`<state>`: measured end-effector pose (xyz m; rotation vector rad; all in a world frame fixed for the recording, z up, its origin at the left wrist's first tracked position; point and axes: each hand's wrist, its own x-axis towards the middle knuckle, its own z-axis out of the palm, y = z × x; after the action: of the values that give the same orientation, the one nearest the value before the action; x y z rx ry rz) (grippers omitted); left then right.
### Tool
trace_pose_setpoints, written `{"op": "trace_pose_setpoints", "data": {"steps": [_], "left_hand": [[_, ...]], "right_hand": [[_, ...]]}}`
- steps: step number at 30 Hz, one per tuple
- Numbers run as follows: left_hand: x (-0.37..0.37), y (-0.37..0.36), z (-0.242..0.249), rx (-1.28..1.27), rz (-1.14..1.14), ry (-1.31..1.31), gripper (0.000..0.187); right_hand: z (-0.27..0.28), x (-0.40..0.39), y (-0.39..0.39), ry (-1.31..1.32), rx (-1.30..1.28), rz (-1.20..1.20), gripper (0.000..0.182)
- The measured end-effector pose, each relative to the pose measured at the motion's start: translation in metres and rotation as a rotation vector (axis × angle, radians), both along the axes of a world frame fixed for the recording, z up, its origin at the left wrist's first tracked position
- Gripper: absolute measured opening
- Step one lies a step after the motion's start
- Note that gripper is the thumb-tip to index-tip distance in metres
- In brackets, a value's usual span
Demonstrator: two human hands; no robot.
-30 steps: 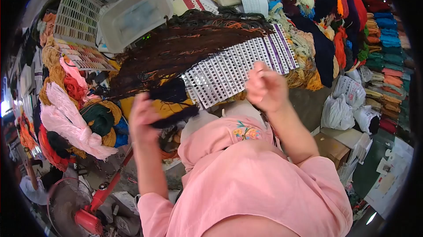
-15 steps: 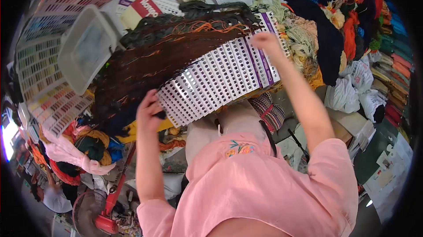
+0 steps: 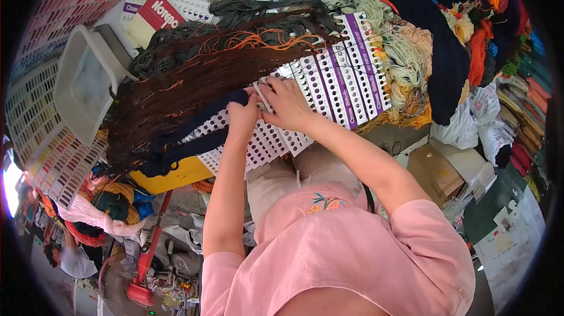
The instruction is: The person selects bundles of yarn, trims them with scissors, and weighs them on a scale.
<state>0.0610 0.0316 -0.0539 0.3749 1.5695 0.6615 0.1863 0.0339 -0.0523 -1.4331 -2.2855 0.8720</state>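
Observation:
Overlapping white punched cards (image 3: pixel 314 92), some with purple printed strips, lie before me with rows of holes. My left hand (image 3: pixel 244 117) is closed on a strand bundle of navy yarn (image 3: pixel 205 109), whose end shows at my fingers. Beside it, my right hand (image 3: pixel 288 105) has curled fingers at a narrow white card edge (image 3: pixel 263 96) and seems to pinch it. The two hands meet over the cards; the fingertips are partly hidden. A long brown yarn hank (image 3: pixel 176 87) lies across the top of the cards.
Dark grey yarn (image 3: pixel 170 45) and orange strands (image 3: pixel 252 41) lie behind the brown hank. A translucent plastic bin (image 3: pixel 88 87) stands at the left by color sample sheets (image 3: pixel 35 98). Pale yarn hanks (image 3: pixel 405 51) are at the right; a red fan (image 3: pixel 141 292) stands below left.
Both hands have come together over the middle of the cards, my right from the right end and my left from the lower left. Navy yarn now reaches my left hand.

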Motion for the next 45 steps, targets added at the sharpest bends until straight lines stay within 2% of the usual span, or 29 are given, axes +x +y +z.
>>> {"op": "trace_pose_setpoints", "data": {"steps": [2,6,8,9,11,13,14,16,18,19,20,22,24,25,26,28,29,31,35,37,38,40,41,43,44,45], "left_hand": [[-0.003,0.003,0.0,0.016,-0.006,-0.041,0.011],[-0.001,0.005,-0.011,0.096,0.018,-0.052,0.011],[-0.007,0.004,-0.01,-0.014,0.156,-0.195,0.011],[-0.009,0.002,-0.012,0.003,0.151,-0.239,0.01],[-0.004,0.006,-0.001,0.044,0.051,-0.205,0.009],[0.001,0.007,-0.009,0.071,0.038,-0.183,0.005],[0.007,0.009,-0.01,0.014,0.1,-0.102,0.003],[0.005,0.012,-0.008,-0.051,0.065,-0.03,0.005],[-0.005,0.015,0.0,0.055,0.064,-0.031,0.006],[-0.016,0.013,0.008,-0.035,0.194,-0.138,0.007],[-0.027,0.015,0.016,-0.106,0.296,-0.325,0.007],[-0.043,0.016,0.032,-0.228,0.448,-0.717,0.009],[-0.043,0.015,0.024,-0.186,0.339,-1.0,0.013],[-0.035,0.016,0.02,-0.179,0.172,-0.702,0.016],[-0.028,0.018,0.012,-0.189,0.055,-0.636,0.019],[-0.022,0.024,0.011,-0.149,-0.17,-0.252,0.017],[-0.024,0.024,0.014,-0.097,-0.28,-0.117,0.015],[-0.044,0.018,0.023,-0.118,-0.469,-0.167,0.011],[-0.058,0.011,0.053,-0.285,-0.462,-0.256,0.02],[-0.064,0.007,0.041,-0.253,-0.259,-0.461,0.022],[-0.057,0.01,0.041,-0.176,-0.215,-0.48,0.025],[-0.038,0.011,0.028,-0.055,-0.221,-0.428,0.029],[-0.03,0.015,0.027,-0.058,-0.378,-0.279,0.026],[-0.024,0.009,0.005,0.065,-0.537,-0.134,0.021],[-0.03,0.011,0.012,0.041,-0.437,-0.099,0.018],[-0.045,0.015,0.017,-0.066,-0.444,0.008,0.02]], "right_hand": [[0.001,0.0,0.0,0.008,-0.008,-0.011,0.043],[-0.01,-0.002,0.008,0.23,-0.078,-0.152,0.033],[-0.006,-0.001,0.009,0.276,-0.08,-0.212,0.032],[-0.006,0.0,0.009,0.277,-0.076,-0.21,0.032],[-0.008,0.002,0.01,0.282,-0.115,-0.183,0.033],[-0.005,-0.001,0.007,0.281,-0.082,-0.214,0.033],[-0.005,-0.001,0.007,0.268,-0.13,-0.211,0.034],[-0.006,-0.002,0.006,0.221,-0.061,-0.218,0.035],[-0.005,-0.002,0.006,0.194,-0.109,-0.212,0.029],[-0.004,-0.003,0.006,0.189,-0.156,-0.212,0.024],[-0.003,-0.004,0.008,0.162,-0.146,-0.21,0.016],[0.003,-0.007,0.013,0.14,-0.233,-0.191,0.012],[0.018,-0.012,0.022,0.197,-0.203,-0.211,0.007],[0.026,-0.014,0.027,0.226,-0.207,-0.224,0.007],[0.031,-0.014,0.031,0.158,-0.239,-0.227,0.013],[0.02,-0.011,0.034,-0.162,-0.127,-0.133,0.006],[0.014,-0.008,0.034,-0.209,-0.139,-0.117,0.006],[0.004,-0.005,0.037,-0.372,-0.183,-0.07,0.006],[-0.003,-0.003,0.041,-0.133,-0.261,-0.214,0.011],[0.001,-0.003,0.039,-0.057,-0.287,-0.241,0.012],[0.004,-0.004,0.038,-0.049,-0.241,-0.251,0.009],[0.015,-0.003,0.039,0.134,-0.429,-0.356,0.013],[0.014,-0.002,0.039,0.276,-0.487,-0.425,0.016],[0.021,-0.001,0.039,0.058,-0.108,-0.295,0.014],[0.024,-0.003,0.038,-0.036,-0.047,-0.265,0.015],[0.026,-0.006,0.038,-0.122,-0.03,-0.187,0.016]]}}
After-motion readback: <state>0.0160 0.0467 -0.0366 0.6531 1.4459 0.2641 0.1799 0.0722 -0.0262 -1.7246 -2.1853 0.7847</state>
